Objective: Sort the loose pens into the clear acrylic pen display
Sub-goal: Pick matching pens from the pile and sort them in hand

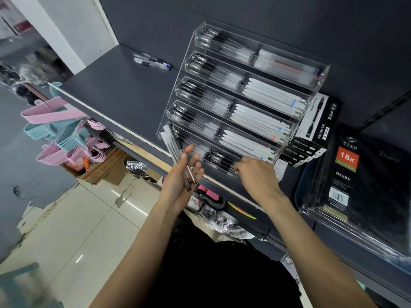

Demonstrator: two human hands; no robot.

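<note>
While the head camera looks down at a dark shelf (115, 90), the clear acrylic pen display (242, 101) stands on it in stepped tiers, each split into a left and a right compartment, most already packed with pens. The left hand (182, 181) is palm up just in front of the lowest tier, fingers loosely open, with a bundle of loose pens (175, 147) resting across the palm and sticking up past the fingertips toward the display's left edge. The right hand (255, 174) is at the bottom tier's right compartment, fingers curled down into it among the dark pens; can't tell whether it's actually gripping one. A few more pens (152, 61) lie farther back on the shelf, well apart from the display. Boxes of gel ink pens (315, 121) sit just right of the display, with packaged diaries (355, 183) beside them.
</note>
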